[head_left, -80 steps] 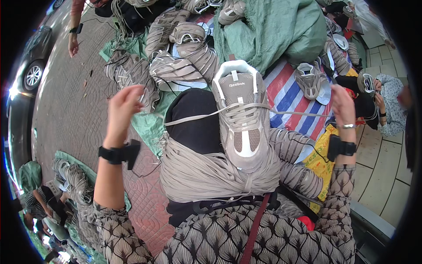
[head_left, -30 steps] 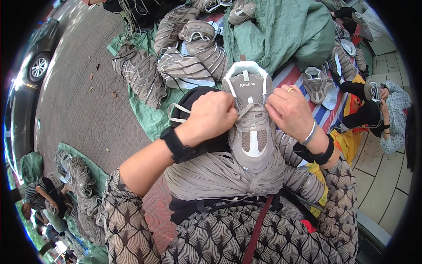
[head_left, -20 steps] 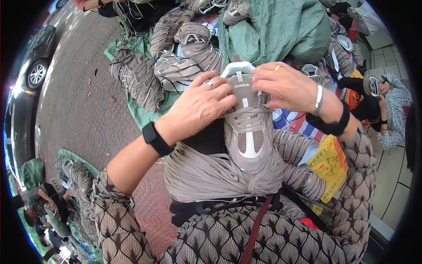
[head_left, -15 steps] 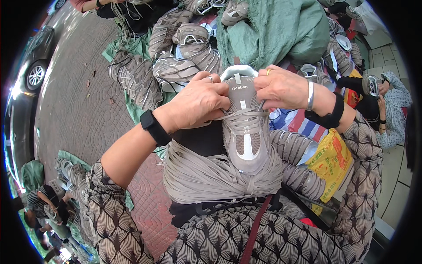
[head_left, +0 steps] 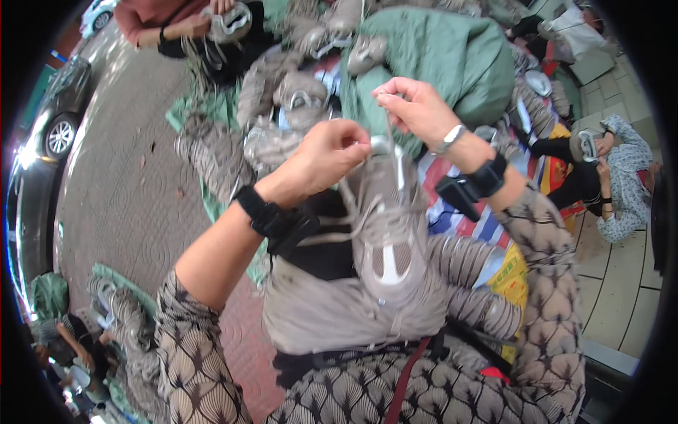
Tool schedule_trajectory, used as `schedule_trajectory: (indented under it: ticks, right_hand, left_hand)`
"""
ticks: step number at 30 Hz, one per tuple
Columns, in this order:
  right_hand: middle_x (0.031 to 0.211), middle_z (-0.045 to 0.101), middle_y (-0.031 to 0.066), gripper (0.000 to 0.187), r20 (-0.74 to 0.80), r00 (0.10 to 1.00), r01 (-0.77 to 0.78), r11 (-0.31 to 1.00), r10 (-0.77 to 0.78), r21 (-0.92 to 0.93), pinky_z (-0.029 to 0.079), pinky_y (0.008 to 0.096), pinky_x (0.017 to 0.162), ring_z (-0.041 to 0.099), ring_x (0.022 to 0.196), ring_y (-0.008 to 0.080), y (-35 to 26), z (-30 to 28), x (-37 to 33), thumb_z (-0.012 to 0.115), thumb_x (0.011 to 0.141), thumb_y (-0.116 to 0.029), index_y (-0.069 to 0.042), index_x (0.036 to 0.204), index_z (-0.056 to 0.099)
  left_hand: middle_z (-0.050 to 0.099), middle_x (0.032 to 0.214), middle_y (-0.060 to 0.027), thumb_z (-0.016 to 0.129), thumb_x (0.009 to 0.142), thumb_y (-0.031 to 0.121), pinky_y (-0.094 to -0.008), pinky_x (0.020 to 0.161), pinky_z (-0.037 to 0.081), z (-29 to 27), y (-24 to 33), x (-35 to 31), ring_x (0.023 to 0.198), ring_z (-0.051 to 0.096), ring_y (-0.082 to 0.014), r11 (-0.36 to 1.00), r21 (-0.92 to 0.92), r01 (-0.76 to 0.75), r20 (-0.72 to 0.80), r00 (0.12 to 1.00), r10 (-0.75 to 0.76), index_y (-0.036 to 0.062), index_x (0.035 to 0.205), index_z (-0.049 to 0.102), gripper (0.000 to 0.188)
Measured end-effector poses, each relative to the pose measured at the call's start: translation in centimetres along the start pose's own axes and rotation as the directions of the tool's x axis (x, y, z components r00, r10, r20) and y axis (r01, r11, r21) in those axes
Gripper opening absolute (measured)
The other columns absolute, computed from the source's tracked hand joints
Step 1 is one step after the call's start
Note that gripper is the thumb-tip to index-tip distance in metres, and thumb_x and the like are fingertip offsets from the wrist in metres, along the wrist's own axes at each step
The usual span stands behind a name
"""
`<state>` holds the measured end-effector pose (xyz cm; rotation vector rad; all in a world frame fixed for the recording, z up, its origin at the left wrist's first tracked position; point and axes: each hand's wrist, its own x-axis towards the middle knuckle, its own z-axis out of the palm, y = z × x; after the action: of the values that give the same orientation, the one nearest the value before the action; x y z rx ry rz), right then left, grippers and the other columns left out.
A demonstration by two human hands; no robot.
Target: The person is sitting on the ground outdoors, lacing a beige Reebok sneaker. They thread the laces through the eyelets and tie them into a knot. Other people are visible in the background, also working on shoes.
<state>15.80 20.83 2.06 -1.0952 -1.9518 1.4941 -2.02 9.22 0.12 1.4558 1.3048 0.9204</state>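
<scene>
A grey-taupe sneaker (head_left: 392,244) rests on my lap, toe toward me, its laces loosely crossed over the mesh upper. My right hand (head_left: 418,114) is raised above the shoe's collar, thumb and forefinger pinched on a shoelace (head_left: 389,134) that runs down to the upper. Beside the collar, on its left, my left hand (head_left: 332,150) is closed in a pinch; loose lace hangs below it, and its fingertips are partly blurred. Across my lap, under the toe, lies a thick bundle of grey shoelaces (head_left: 339,311).
Many grey sneakers (head_left: 212,159) are piled ahead beside a green woven sack (head_left: 452,63). More stacked shoes (head_left: 473,283) and a yellow bag (head_left: 510,283) lie at my right. Co-workers (head_left: 625,173) sit to the right, ahead and far left. A parked car (head_left: 53,141) stands left.
My right hand has lifted up and away from the shoe's eyelets, drawing a lace upward. My left hand has shifted slightly, and the lacing now looks looser.
</scene>
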Motion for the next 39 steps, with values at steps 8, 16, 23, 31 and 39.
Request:
schedule_trajectory:
  ticks: [8, 16, 23, 31, 39]
  right_hand:
    - [0.071, 0.054, 0.0047, 0.013, 0.255, 0.934, -0.348, 0.806, 0.251, 0.480, 0.045, 0.0286, 0.039, 0.053, 0.047, 0.0116, -0.8, 3.6, 1.9, 0.043, 0.101, -0.019, -0.008, 0.095, 0.048]
    - [0.071, 0.053, 0.0022, 0.011, -0.239, 0.970, 0.067, 0.909, 0.036, 0.411, 0.041, 0.0255, 0.042, 0.045, 0.048, 0.0092, -5.4, 0.8, 7.6, 0.049, 0.098, -0.015, -0.005, 0.095, 0.052]
    - [0.097, 0.064, 0.0128, 0.018, -0.005, 0.977, -0.161, 0.748, 0.214, 0.644, 0.056, 0.0357, 0.056, 0.059, 0.063, 0.0163, -0.9, -2.8, 7.8, 0.050, 0.100, -0.021, -0.003, 0.101, 0.053]
    - [0.086, 0.070, 0.0103, 0.030, 0.565, 0.780, -0.432, 0.885, 0.270, 0.173, 0.051, 0.0230, 0.047, 0.058, 0.053, 0.0080, -0.2, 0.8, -1.8, 0.051, 0.102, -0.027, 0.000, 0.100, 0.063]
    - [0.088, 0.067, 0.0064, 0.028, 0.052, 0.998, -0.040, 0.953, 0.026, 0.302, 0.054, 0.0260, 0.060, 0.063, 0.067, 0.0085, 0.0, -2.4, 7.4, 0.048, 0.103, -0.028, -0.003, 0.100, 0.060]
  left_hand:
    - [0.064, 0.084, -0.0010, 0.062, 0.094, 0.013, -0.0219, 0.069, 0.046, -2.6, 0.3, 3.3, 0.077, 0.057, -0.0068, 0.994, 0.085, -0.071, -0.179, 0.980, 0.085, 0.0010, 0.093, 0.061, 0.012]
    - [0.066, 0.104, -0.0052, 0.046, 0.103, 0.024, -0.0208, 0.057, 0.046, -1.6, 2.3, 2.9, 0.062, 0.056, -0.0079, 0.811, -0.557, 0.177, 0.150, 0.982, -0.112, 0.0011, 0.135, 0.047, 0.039]
    - [0.060, 0.072, 0.0014, 0.046, 0.103, 0.022, -0.0206, 0.051, 0.042, -3.0, 1.8, 7.2, 0.053, 0.052, -0.0073, 0.807, -0.581, 0.104, -0.027, 0.989, -0.146, 0.0042, 0.099, 0.059, 0.023]
    - [0.063, 0.082, -0.0039, 0.050, 0.101, 0.020, -0.0235, 0.058, 0.047, -2.6, 2.7, 8.3, 0.063, 0.058, -0.0095, 0.837, -0.547, 0.029, 0.033, 0.999, -0.013, 0.0001, 0.104, 0.061, 0.023]
    - [0.067, 0.104, -0.0197, 0.065, 0.087, 0.027, -0.0341, 0.078, 0.053, -4.4, -1.2, 1.7, 0.090, 0.066, -0.0244, 0.959, 0.271, -0.086, -0.278, 0.947, 0.164, -0.0053, 0.116, 0.059, 0.043]
